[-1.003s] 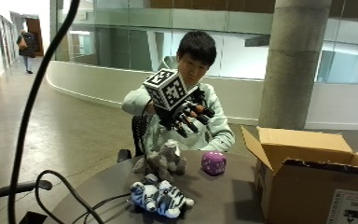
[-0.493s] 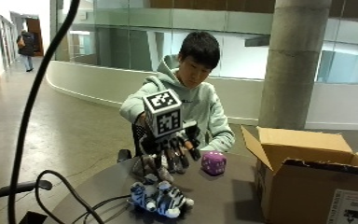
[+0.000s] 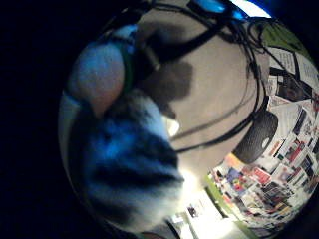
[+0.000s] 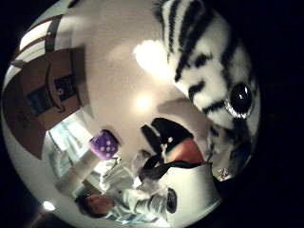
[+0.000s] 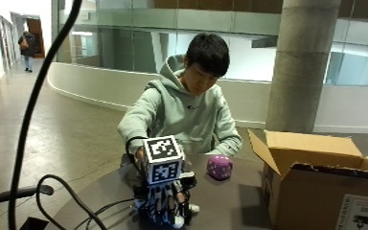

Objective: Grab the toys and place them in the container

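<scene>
- Outside view: the gloved right hand [image 5: 165,203] is down on the striped plush toy [image 5: 171,218] at the near edge of the round table [image 5: 235,201], fingers pointing down over it. This reads as the start of a pick-up, but whether the fingers have closed round the plush cannot be told from here.
- The cardboard box [image 5: 318,182], the landmark, stands open-topped with its flaps up, well apart from the hand and across bare tabletop. The purple plush die [image 5: 220,166] sits between the hand and the box, nearer the person.
- The path toward the box looks open; the raised near flap is the edge to lift over.
- Thumb-side palm view: the striped toy [image 4: 213,76], with a glossy black eye, fills the space next to the palm, so it is very close. The die [image 4: 104,145] and the box [image 4: 45,95] lie beyond on the table.
- Little-finger-side palm view: striped fur [image 3: 129,169] sits close against the palm, with a pale rounded toy part [image 3: 97,74] beside it and cables over the tabletop.
- Both toys remain outside the box; nothing appears placed yet.
</scene>
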